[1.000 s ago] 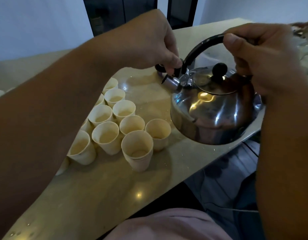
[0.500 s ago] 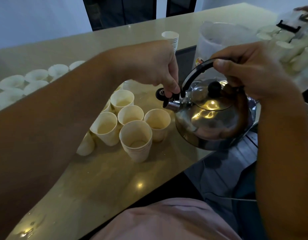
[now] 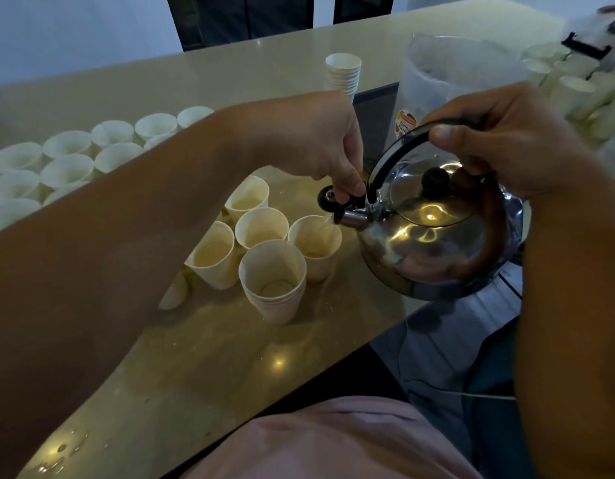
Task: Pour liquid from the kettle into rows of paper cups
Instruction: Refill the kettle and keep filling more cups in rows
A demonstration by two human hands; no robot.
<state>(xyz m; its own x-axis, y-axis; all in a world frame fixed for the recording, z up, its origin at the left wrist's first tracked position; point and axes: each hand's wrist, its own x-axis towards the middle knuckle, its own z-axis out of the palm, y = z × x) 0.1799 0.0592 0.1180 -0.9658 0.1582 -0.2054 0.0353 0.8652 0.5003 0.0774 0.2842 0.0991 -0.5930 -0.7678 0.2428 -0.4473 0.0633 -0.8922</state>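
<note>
I am mid-pour: my right hand (image 3: 516, 143) grips the handle of the kettle (image 3: 434, 236), tilted left, while my left hand (image 3: 320, 146) pinches the spout cap (image 3: 337, 198) open. Liquid runs into the right-hand cup (image 3: 314, 247). Next, I judge, comes levelling off and shifting to the near stacked cup (image 3: 273, 281).

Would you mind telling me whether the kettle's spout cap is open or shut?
Open: the left hand holds the spout cap up, and liquid runs from the kettle into a cup.
</note>
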